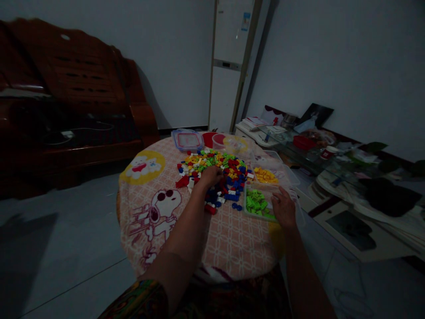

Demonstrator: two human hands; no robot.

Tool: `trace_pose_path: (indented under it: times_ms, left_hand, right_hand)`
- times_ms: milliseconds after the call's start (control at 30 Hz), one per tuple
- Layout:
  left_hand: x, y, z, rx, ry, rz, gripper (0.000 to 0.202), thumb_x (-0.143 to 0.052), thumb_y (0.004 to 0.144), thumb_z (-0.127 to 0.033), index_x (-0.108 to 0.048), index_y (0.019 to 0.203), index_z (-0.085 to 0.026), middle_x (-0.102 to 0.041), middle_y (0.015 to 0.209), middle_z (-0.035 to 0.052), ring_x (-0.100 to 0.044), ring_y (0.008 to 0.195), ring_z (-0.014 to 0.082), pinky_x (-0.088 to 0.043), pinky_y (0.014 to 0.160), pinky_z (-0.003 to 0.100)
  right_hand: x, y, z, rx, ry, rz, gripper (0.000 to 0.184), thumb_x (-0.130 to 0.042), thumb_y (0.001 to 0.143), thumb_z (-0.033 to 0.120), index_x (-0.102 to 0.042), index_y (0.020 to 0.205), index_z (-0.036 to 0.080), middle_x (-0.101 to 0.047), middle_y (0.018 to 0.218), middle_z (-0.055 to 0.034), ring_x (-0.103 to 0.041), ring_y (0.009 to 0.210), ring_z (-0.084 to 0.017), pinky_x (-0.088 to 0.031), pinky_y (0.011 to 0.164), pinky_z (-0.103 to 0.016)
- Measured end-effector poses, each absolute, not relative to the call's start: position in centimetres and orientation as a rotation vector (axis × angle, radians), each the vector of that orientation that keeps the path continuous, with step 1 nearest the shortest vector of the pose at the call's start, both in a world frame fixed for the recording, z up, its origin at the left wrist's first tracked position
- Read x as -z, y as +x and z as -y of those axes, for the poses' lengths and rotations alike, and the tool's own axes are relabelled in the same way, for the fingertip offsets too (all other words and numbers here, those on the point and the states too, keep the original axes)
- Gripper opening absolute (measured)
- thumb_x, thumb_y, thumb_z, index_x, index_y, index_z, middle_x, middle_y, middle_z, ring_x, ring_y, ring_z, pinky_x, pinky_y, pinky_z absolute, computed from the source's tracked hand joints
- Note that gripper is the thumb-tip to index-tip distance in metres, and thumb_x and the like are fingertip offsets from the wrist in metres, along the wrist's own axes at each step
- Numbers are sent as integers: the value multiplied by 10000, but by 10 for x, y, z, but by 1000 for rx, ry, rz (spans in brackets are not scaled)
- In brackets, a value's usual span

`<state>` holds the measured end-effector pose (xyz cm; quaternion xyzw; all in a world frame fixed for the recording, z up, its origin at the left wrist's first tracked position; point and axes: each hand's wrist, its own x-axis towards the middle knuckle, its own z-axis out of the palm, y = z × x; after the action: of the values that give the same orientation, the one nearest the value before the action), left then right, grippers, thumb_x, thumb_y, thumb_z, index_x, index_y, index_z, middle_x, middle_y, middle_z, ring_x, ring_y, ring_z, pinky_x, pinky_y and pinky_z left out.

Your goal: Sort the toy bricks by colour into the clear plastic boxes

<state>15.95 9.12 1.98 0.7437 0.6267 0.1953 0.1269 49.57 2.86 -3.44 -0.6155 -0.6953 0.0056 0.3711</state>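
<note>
A mixed pile of toy building bricks (232, 170) in red, blue, yellow, green and white covers the middle of the round table. My left hand (211, 176) reaches into this pile with its fingers curled down and drawn together; whatever they hold is hidden. Green bricks (256, 202) lie in a clear plastic box (246, 212) at the pile's right. Over that box's right side is my right hand (284, 207), its fingers bent but apart, with nothing visible in them. Yellow bricks (265, 175) fill part of another clear container just behind the green ones.
A patterned pink cloth (232, 248) covers the table. Along its far edge stand a blue-rimmed lidded box (187, 140) and a clear round tub (218, 141). A cluttered glass-topped table (308, 155) stands at the right, a wooden sofa (83, 97) at the left.
</note>
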Motion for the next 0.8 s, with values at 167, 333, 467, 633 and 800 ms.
trace_pose_path:
  times_ms: [167,333,467,633,800]
  left_hand:
    - [-26,151,-87,-498,2064,-2017,210,-602,855,-282,-784,925,-204,-762,929,70,-682,928,220,-503,798,277]
    - [-23,168,-87,-588,2086,-2081,286,-533,893,-231,-766,1059,-233,-751,1092,78,-665,1051,237,-502,887,307]
    - [-16,185,-89,-449,2093,-2116,276,-580,894,-338,-771,1044,-207,-751,1084,126,-668,1087,278,-495,948,366]
    - [-10,196,-94,-398,1975,-2271,312,-565,900,-296,-753,1079,-122,-736,1069,221,-667,1129,331,-485,980,432]
    - [-9,196,-95,-394,1980,-2255,315,-539,893,-242,-756,1077,-108,-733,1067,239,-675,1113,332,-500,954,431]
  right_hand:
    - [33,496,-29,-24,-1573,1790,377,-467,884,369,-759,991,155,-565,1444,-193,-705,981,-295,-526,967,-501]
    - [33,496,-29,-3,-1576,1788,380,-447,886,360,-754,962,150,-586,1410,-210,-679,1071,-315,-503,1005,-492]
    - [34,497,-30,3,-1565,1799,368,-456,878,361,-747,957,151,-589,1407,-205,-652,1141,-323,-487,1032,-496]
    - [34,497,-29,3,-1564,1804,361,-456,886,342,-756,969,158,-587,1414,-191,-660,1130,-318,-482,1044,-504]
    - [36,497,-30,-9,-1558,1780,358,-477,877,370,-761,962,169,-584,1423,-190,-692,1036,-305,-516,990,-501]
